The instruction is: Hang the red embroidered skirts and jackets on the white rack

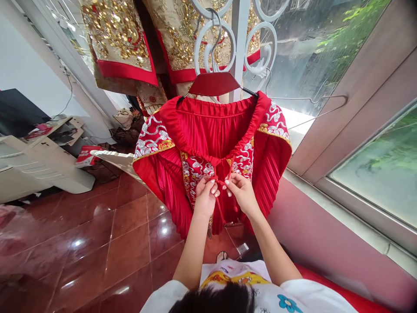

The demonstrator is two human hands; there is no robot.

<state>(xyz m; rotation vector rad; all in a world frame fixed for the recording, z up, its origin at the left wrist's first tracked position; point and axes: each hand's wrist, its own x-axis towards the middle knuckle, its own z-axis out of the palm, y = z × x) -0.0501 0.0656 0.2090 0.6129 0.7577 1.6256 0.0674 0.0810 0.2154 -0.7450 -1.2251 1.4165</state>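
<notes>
In front of me hangs a red pleated skirt [211, 134] with silver and gold embroidered panels. Its gathered waistband is held up by a dark red hanger [213, 84]. At the front of the waistband, red drawstring cords [220, 208] come together between my hands. My left hand [206, 193] pinches a cord between thumb and fingers. Just beside it, my right hand [239, 189] pinches the cord as well, fingers closed. A small loop or knot sits between the fingertips; its exact form is partly hidden. The cord ends dangle below.
Gold-sequinned garments [120, 39] with red hems hang behind. A white scrollwork rack [239, 48] carries the hanger, and a bare wire hanger [309, 101] juts right. Windows [381, 165] line the right side. Left stands a white desk [42, 165] with a dark monitor [21, 113], above red floor tiles [127, 221].
</notes>
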